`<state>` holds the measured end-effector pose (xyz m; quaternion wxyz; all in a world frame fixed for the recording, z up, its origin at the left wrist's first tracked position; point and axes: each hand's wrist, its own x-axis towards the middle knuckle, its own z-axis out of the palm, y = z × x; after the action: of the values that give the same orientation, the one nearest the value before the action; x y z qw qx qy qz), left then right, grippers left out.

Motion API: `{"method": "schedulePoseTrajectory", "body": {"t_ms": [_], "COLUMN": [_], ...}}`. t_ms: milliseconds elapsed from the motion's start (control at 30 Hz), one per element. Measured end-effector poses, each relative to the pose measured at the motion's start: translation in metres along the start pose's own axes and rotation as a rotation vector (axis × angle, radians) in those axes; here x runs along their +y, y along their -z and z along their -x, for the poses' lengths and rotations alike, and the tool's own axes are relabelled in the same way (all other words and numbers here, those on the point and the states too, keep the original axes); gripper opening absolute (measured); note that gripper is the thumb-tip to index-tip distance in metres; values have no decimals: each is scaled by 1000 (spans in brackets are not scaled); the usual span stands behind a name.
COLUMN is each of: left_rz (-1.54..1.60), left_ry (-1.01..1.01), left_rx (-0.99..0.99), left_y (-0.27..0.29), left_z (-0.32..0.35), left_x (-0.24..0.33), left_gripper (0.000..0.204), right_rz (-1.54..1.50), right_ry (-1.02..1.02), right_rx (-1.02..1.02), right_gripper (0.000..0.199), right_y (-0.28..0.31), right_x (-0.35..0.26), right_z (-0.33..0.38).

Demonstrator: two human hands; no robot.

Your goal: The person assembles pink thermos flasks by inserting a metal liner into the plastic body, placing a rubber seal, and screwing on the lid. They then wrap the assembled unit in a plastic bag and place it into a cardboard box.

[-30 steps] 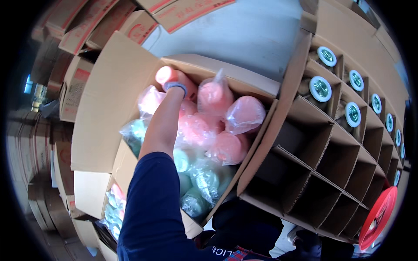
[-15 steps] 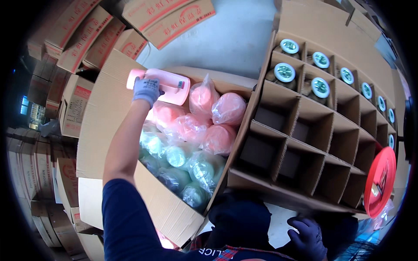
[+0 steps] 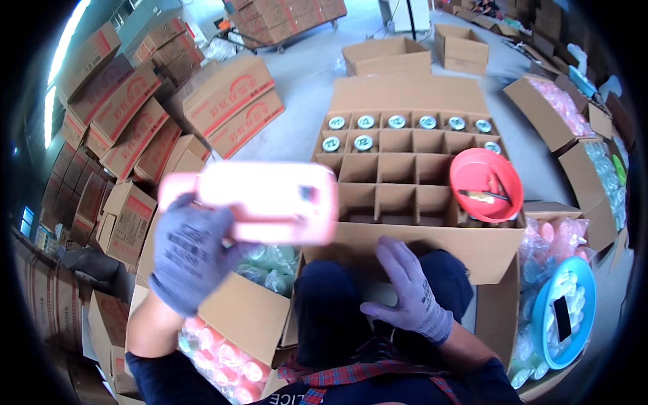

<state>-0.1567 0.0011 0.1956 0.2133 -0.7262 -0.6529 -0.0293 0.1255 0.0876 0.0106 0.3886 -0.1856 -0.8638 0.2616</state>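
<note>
Pink flask (image 3: 270, 196) lies on its side in the air, held up to the left of the divided carton (image 3: 466, 253), its narrower end pointing left. Through my head view it is overexposed and blurred, so I cannot read its surface finely. My left hand (image 3: 192, 250) grips it from the near side, towards the narrower end; the thumb presses along the body, while the other fingers are partly hidden and I cannot tell how far they wrap. My right hand (image 3: 412, 293) holds nothing: its fingers are stretched out, thumb well apart, over the lap in front of the carton.

I judge the flask light, since one hand carries it level, and stiff, as its outline shows no dent. The shell looks smooth and probably slippery if bare, though the gloves should help; I would expect a knock to scuff or crack it. I would take hold near the narrower end, with a palm under the broad body for balance. A darker strip along the near side might be a handle, but the blur keeps me from trusting it. Below the flask sit green bagged pieces (image 3: 278, 280).
</note>
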Motion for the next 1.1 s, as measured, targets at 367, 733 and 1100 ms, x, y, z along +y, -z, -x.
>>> {"method": "schedulePoseTrajectory", "body": {"t_ms": [367, 733, 1100], "left_rz": [2136, 1850, 1538], "left_ry": [278, 367, 334], "left_rx": [-820, 71, 385], "left_y": [-171, -118, -175], "left_z": [112, 69, 70], "left_x": [173, 218, 181], "left_gripper": [32, 61, 69], "right_rz": [172, 529, 114], "right_ry": [107, -114, -205], "right_rx": [-56, -319, -88], "right_gripper": [57, 37, 63], "right_y": [132, 14, 51], "right_x": [-92, -43, 35], "right_z": [79, 13, 53]}}
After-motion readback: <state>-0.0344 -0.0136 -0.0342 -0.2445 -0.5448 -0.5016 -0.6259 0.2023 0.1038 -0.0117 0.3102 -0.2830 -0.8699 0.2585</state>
